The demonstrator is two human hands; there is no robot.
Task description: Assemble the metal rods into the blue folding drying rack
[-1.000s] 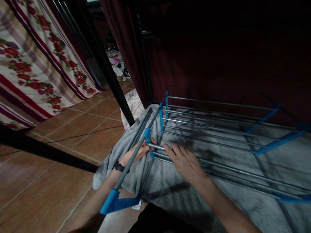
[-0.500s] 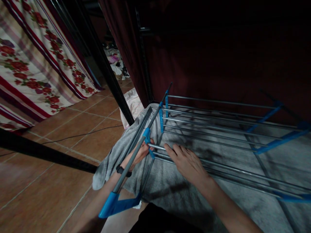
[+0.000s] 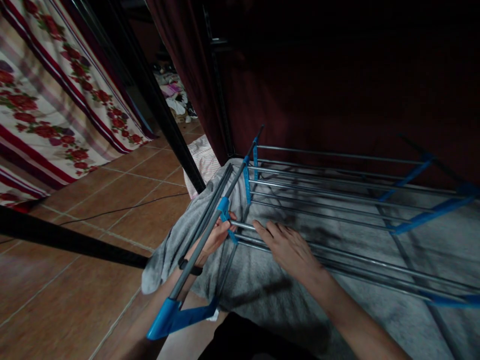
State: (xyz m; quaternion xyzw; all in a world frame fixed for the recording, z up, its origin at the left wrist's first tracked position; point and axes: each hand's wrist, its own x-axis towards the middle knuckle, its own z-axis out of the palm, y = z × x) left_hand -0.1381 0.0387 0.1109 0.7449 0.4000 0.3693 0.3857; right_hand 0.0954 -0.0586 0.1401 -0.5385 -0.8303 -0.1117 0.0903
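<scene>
A drying rack of metal rods and blue plastic brackets stands before me. My left hand [image 3: 217,236], with a black band on the wrist, reaches behind the rack's grey side tube [image 3: 200,245]. Its fingers close around the near blue bracket [image 3: 224,206], partly hidden by the tube and bracket. My right hand [image 3: 288,246] lies over the near metal rods, its fingers curled round the upper rod [image 3: 243,226] a short way right of that bracket. The rod's left end meets the bracket close to my left fingertips. A blue corner piece [image 3: 163,320] is at the tube's lower end.
A grey blanket [image 3: 270,285] lies under the rack. Black metal posts [image 3: 168,115] rise at the left, with a dark red curtain [image 3: 187,60] behind. A floral curtain [image 3: 48,100] hangs farther left, and a thin cable [image 3: 123,210] crosses the tiled floor [image 3: 48,265].
The view has shifted slightly, and the rack's near side tube sits a little farther left. Both hands keep nearly the same places on the bracket and rod.
</scene>
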